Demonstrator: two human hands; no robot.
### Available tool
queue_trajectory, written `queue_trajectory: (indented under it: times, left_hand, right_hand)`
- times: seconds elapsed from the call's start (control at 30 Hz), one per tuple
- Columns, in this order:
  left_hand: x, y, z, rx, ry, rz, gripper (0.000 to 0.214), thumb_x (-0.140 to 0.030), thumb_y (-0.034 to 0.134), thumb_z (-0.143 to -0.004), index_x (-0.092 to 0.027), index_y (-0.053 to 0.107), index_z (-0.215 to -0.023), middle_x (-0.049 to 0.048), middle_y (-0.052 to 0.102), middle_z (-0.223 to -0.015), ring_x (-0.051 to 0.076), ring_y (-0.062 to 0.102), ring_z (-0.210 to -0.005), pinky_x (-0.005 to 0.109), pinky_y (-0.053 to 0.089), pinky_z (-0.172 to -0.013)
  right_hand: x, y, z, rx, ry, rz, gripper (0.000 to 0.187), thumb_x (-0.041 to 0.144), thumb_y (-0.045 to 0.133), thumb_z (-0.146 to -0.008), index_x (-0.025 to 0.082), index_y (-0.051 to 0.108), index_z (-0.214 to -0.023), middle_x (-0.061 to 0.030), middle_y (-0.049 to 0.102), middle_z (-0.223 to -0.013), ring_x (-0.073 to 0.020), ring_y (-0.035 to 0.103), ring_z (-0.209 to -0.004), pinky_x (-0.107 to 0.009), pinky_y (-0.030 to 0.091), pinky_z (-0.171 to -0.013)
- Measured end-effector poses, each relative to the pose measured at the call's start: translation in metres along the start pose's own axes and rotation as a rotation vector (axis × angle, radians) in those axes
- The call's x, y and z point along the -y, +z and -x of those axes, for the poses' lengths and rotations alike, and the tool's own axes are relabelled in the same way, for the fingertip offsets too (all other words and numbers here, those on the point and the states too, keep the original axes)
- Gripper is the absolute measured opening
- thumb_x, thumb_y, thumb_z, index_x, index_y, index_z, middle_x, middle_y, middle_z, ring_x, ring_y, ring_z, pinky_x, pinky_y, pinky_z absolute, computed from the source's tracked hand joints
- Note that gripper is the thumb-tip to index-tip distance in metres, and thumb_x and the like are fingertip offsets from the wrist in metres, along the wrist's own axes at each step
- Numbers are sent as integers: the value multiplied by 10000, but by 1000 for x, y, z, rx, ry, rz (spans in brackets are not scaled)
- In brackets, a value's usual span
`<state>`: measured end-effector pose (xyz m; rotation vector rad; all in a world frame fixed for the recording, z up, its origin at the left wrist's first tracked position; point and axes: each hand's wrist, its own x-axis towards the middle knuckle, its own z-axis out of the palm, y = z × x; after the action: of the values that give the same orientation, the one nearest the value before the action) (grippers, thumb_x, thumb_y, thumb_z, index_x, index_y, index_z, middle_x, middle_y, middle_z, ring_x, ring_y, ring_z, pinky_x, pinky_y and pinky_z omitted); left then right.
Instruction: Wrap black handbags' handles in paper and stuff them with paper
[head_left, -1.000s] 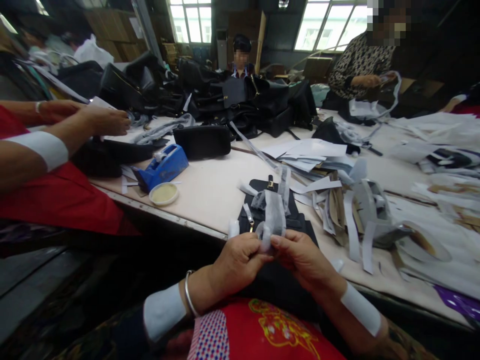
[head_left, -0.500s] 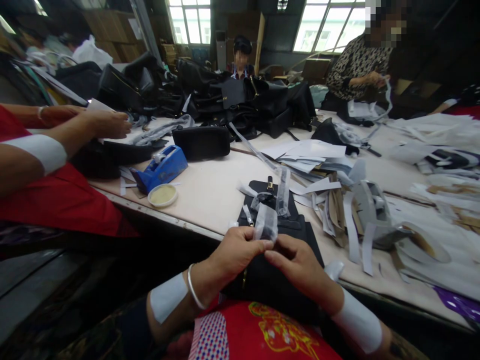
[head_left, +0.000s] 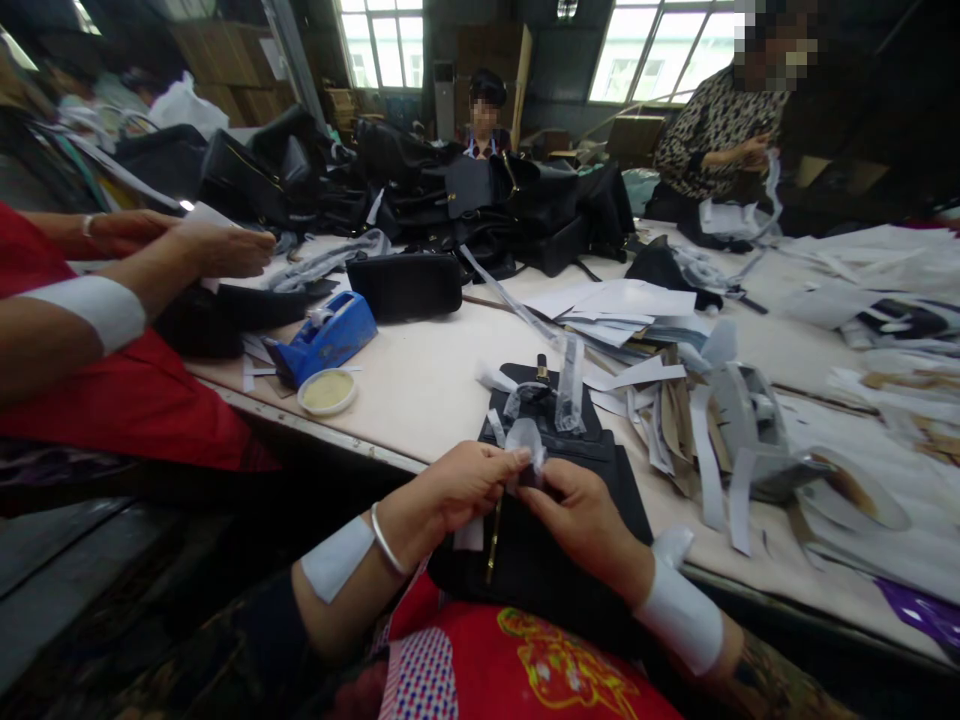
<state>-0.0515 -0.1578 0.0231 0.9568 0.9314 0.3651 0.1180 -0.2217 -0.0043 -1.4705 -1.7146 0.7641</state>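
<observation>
Two hands meet over a black bag (head_left: pixel 547 540) at the table (head_left: pixel 420 385) edge: the left hand (head_left: pixel 465 485) pinches a white strip (head_left: pixel 523 440), the right hand (head_left: pixel 581 515) pinches it too, fingertips nearly touching just above the bag.

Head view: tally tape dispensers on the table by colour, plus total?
Blue tape dispenser: 1
Grey tape dispenser: 1
Total: 2
</observation>
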Motion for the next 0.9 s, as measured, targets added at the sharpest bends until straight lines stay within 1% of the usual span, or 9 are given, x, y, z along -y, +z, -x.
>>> queue_trajectory:
  times: [0.07,0.13,0.3,0.4,0.5,0.63,0.73,0.8,0.9]
  left_hand:
    - [-1,1,-7,-32,-50,109,510,-569,822,-571,-188,495,-662,-132,275,-444,34,163,-398,236,64,-436]
    - [3,3,-12,-108,-20,109,490,-519,849,-539,-178,523,-669,-128,298,-426,30,187,-385,232,71,-431]
    - [14,9,-14,-207,100,67,448,-514,818,-591,-147,572,-665,-92,407,-460,37,281,-399,221,160,-422]
    - [12,11,-13,-207,132,40,404,-502,770,-662,-148,576,-666,-89,409,-473,48,290,-407,224,196,-428]
    - [7,1,-6,-264,262,-214,348,-470,647,-803,-139,639,-699,-46,488,-533,87,406,-485,234,304,-497]
    - [14,-29,18,-589,449,-737,320,-443,556,-883,-159,702,-863,23,636,-739,158,556,-701,266,391,-663]
    - [31,-41,37,-636,288,-990,375,-524,571,-853,-176,669,-754,19,607,-677,159,534,-638,261,342,-594]
    - [42,-38,42,-573,179,-1060,430,-580,566,-833,-184,638,-684,15,593,-644,152,512,-591,260,297,-549]
    - [50,-28,37,-562,143,-1070,385,-540,603,-800,-184,610,-653,5,566,-609,146,489,-566,264,262,-530]
  right_hand:
    - [-3,3,2,-43,-133,238,180,212,589,-871,167,612,-699,-20,578,-707,-143,512,-644,-267,379,-618]
    - [-4,4,3,-38,-155,309,150,200,567,-884,164,640,-758,-48,617,-764,-161,553,-683,-275,416,-648]
    - [-4,-1,-4,150,121,-129,227,353,599,-891,152,704,-907,-32,667,-755,-198,623,-731,-294,480,-670]
    - [-3,0,-11,91,85,-95,155,289,654,-829,153,726,-827,-37,670,-774,-192,601,-735,-303,457,-688]
    - [-1,1,-12,21,32,-46,154,255,630,-830,153,734,-780,-41,668,-777,-176,573,-723,-299,433,-697]
    - [-2,-2,-7,29,275,-215,268,383,637,-840,139,731,-783,-7,621,-679,-150,513,-634,-269,387,-606]
    - [-4,-3,-3,91,368,-334,328,448,647,-826,132,721,-774,1,608,-672,-140,489,-625,-258,356,-582]
    - [-4,-1,-2,117,398,-385,348,470,659,-806,128,719,-777,0,611,-681,-138,487,-629,-255,346,-580]
    - [-3,2,-2,117,426,-415,369,487,682,-775,119,714,-772,10,589,-656,-126,468,-613,-250,329,-571]
